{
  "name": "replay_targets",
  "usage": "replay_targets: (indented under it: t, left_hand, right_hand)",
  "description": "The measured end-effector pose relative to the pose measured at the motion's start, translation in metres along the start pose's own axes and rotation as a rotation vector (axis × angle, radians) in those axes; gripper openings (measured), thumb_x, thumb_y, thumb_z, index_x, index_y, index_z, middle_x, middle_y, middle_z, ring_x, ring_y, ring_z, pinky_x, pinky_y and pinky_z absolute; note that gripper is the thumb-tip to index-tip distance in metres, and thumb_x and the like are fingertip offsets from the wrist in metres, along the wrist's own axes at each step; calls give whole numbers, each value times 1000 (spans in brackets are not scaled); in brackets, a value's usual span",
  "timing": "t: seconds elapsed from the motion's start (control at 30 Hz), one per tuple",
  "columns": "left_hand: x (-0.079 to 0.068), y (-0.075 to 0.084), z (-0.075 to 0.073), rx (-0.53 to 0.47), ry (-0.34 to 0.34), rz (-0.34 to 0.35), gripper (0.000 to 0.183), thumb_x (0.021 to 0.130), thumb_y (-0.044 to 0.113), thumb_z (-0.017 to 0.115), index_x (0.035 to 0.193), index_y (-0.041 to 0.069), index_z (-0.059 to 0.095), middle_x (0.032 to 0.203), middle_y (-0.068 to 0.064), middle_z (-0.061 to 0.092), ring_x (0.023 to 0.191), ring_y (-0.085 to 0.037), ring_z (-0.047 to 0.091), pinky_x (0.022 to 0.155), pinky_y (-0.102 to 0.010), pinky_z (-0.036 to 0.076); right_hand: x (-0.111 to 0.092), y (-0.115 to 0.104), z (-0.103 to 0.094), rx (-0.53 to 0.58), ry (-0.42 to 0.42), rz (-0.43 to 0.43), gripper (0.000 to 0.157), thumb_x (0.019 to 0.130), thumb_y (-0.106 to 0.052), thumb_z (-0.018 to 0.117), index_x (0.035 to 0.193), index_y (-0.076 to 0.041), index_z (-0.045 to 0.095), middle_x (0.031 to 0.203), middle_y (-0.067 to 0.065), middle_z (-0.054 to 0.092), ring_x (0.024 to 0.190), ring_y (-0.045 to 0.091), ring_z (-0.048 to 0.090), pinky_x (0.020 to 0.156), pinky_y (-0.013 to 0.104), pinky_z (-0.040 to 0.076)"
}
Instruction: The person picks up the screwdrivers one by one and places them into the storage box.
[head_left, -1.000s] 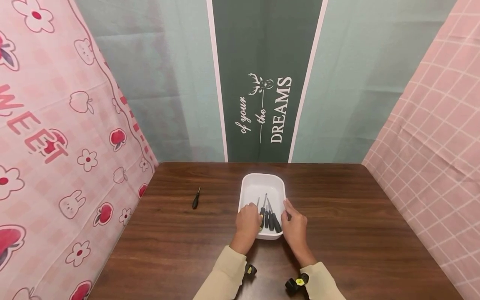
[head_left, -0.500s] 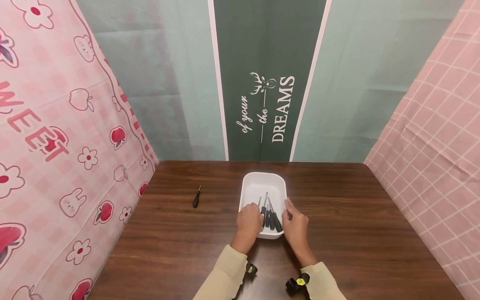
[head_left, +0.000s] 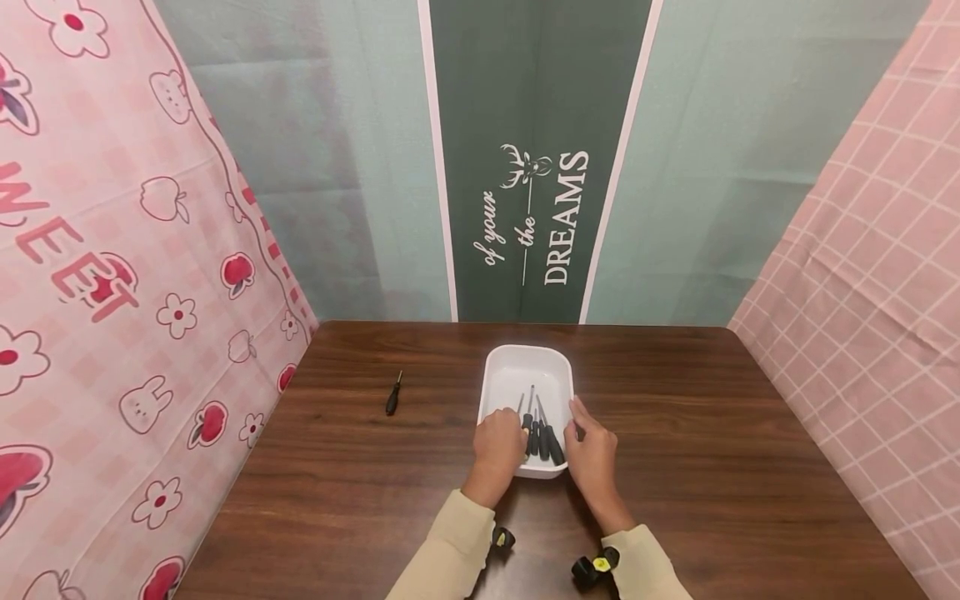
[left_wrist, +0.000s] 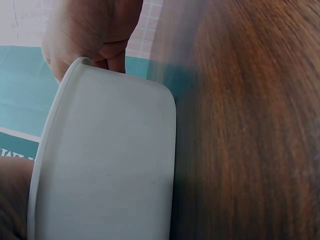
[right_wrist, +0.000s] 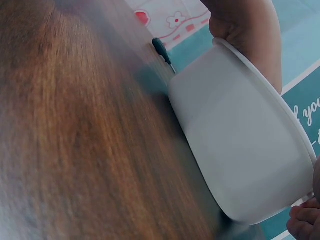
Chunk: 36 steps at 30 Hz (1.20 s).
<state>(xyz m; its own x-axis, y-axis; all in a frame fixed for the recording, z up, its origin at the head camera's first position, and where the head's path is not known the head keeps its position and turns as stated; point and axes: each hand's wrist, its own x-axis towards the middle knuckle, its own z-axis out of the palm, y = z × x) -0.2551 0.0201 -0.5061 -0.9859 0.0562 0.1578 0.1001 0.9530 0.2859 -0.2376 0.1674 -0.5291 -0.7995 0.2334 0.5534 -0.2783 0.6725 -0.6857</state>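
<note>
A white plastic tray stands on the wooden table in front of me. Inside it several black-handled screwdrivers lie side by side, tips pointing away. My left hand reaches over the left wall with its fingers curled down inside the tray. From beyond those fingers a thin screwdriver shaft sticks out; its handle is mostly hidden by the hand. The right hand grips the tray's right rim. In the left wrist view that right hand has its thumb at the rim and fingers bent below it.
One more black screwdriver lies on the table to the left of the tray. Patterned cloths hang at the left, the back and the right.
The left hand has shifted a little to the right inside the tray and covers more of the nearest handle. The right hand stays at the rim.
</note>
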Motion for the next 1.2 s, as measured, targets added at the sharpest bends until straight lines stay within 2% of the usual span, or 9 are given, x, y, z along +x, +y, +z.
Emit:
replay_targets:
  t: [0.27,0.63,0.97,1.2]
  left_hand:
    - [0,0,2,3,16,8,19,82,17,79,74,4,67,70,-10,68,65,-25,69,54,-38,53]
    - [1,-1,4,17,-4,8,19,85,19,75,73,5,71,70,-10,68,65,-26,69,54,-38,53]
    - [0,-2,6,-3,-14,18,30,89,34,77,78,6,73,74,-10,70,69,-27,70,56,-39,53]
    - [0,-3,7,-7,-18,28,32,89,37,77,80,6,73,74,-10,70,69,-27,70,57,-40,53]
  right_hand:
    - [0,1,1,2,10,-5,34,81,15,66,114,11,70,118,23,68,111,42,65,89,51,49]
    - [-1,2,2,-6,10,5,33,82,15,65,114,10,71,118,21,69,111,39,65,89,50,49]
    - [-2,4,3,-10,-3,12,33,82,15,66,115,10,70,119,21,68,112,38,65,89,51,50]
    - [-3,5,4,-2,-4,7,34,82,15,66,115,10,70,119,23,68,112,40,65,90,52,50]
